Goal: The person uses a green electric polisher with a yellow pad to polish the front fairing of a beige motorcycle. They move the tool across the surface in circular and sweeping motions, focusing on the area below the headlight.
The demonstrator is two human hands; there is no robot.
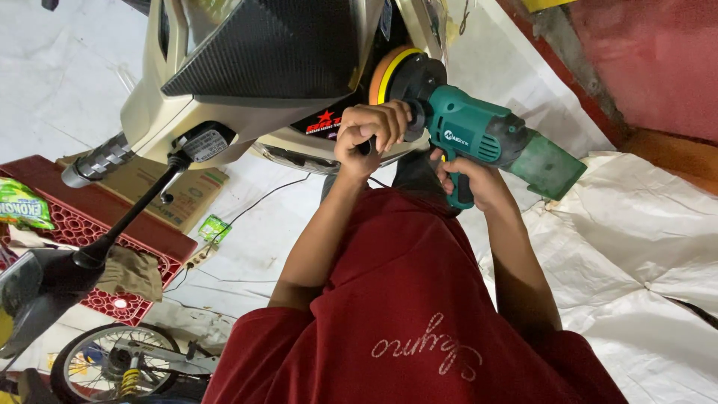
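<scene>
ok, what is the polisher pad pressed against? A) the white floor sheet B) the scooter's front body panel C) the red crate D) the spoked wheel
B: the pad sits against the scooter panel, with the green polisher gripped by the left hand on the side handle and the right hand on the grip.
</scene>
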